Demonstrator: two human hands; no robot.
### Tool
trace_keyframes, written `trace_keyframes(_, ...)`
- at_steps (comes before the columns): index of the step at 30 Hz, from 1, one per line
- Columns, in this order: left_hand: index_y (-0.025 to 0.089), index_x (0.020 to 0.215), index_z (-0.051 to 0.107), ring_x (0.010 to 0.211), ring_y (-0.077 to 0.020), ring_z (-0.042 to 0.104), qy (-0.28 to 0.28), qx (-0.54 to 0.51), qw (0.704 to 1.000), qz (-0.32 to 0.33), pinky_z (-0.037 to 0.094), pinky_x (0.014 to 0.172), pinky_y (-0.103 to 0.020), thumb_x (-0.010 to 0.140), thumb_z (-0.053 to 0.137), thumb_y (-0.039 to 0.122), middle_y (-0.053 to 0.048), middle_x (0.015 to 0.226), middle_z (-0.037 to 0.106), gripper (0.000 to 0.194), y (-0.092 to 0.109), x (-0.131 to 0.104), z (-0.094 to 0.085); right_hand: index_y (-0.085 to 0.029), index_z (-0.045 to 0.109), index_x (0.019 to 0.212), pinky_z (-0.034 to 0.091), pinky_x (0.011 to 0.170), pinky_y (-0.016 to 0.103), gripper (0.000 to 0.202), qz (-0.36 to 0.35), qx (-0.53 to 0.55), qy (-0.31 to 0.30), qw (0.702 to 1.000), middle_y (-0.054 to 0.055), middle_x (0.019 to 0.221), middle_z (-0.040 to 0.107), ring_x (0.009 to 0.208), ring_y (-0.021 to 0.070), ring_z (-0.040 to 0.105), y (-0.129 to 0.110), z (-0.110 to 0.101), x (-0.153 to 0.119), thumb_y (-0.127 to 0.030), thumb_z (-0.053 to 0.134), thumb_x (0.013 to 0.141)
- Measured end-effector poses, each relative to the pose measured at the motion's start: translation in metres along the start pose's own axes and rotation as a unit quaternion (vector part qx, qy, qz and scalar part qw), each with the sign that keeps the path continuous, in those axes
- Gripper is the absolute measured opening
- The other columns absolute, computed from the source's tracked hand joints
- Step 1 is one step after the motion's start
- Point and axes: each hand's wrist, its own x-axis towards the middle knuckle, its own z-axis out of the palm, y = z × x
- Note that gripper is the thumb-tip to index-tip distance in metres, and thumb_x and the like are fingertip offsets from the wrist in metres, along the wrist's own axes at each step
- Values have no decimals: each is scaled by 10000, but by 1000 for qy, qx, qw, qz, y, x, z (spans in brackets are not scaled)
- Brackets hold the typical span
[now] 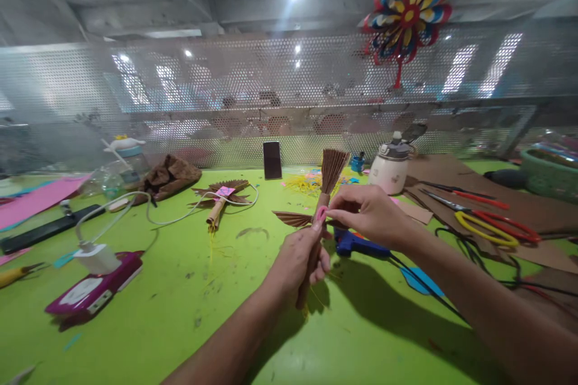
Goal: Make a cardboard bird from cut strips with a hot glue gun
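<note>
My left hand (pixel 300 255) is closed round the tube of a brown paper craft (pixel 335 168), which has pleated fans at its top and side. At the front of the craft, my right hand (pixel 368 213) pinches a small pink paper loop (pixel 321 213). The left thumb presses just under the loop. Behind and below the right hand lies a blue glue gun (pixel 356 245), its cord trailing right. A second brown pleated craft (pixel 224 195) with a pink patch and yellow fringe lies to the left on the green table (pixel 180 313).
At left are a purple power strip (pixel 97 289) with a white charger and cable, and a brown cloth bundle (pixel 169 179). A phone (pixel 272 160) stands at the back. Scissors (pixel 487 222), cardboard (pixel 460 183) and a white bottle (pixel 391 168) are at right.
</note>
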Motion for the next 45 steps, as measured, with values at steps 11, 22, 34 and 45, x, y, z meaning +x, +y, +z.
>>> trace_keyframes(11,130,890,528,330,-76,435,-2,13,1000,-3,287,335,-174,775,404,596,-11,487,556,496,2,-2,2,-142,634,661,392,545,219,110,-62,-41,9,997,9,645,606,585,88,518,-1,2,-2,-148,600,766)
trace_keyframes(22,141,849,527,326,-77,436,1,16,1000,1,282,332,-170,772,404,606,-16,481,558,488,1,-1,2,-155,624,676,387,570,227,106,-64,-44,15,997,5,683,608,616,92,518,-4,5,-5,-148,589,775)
trace_keyframes(34,150,811,528,348,-91,450,-2,-4,1000,-13,282,336,-176,785,404,565,-14,465,552,433,-5,3,-1,-158,572,682,373,591,256,101,-64,-118,6,991,28,724,582,656,124,511,-9,11,-6,-150,571,783)
trace_keyframes(45,144,818,545,345,-91,432,3,-34,999,-15,262,344,-205,776,419,432,-7,461,538,317,-1,0,0,-163,540,657,345,572,252,114,-51,-127,19,990,23,703,571,633,120,487,-9,14,-8,-119,541,762)
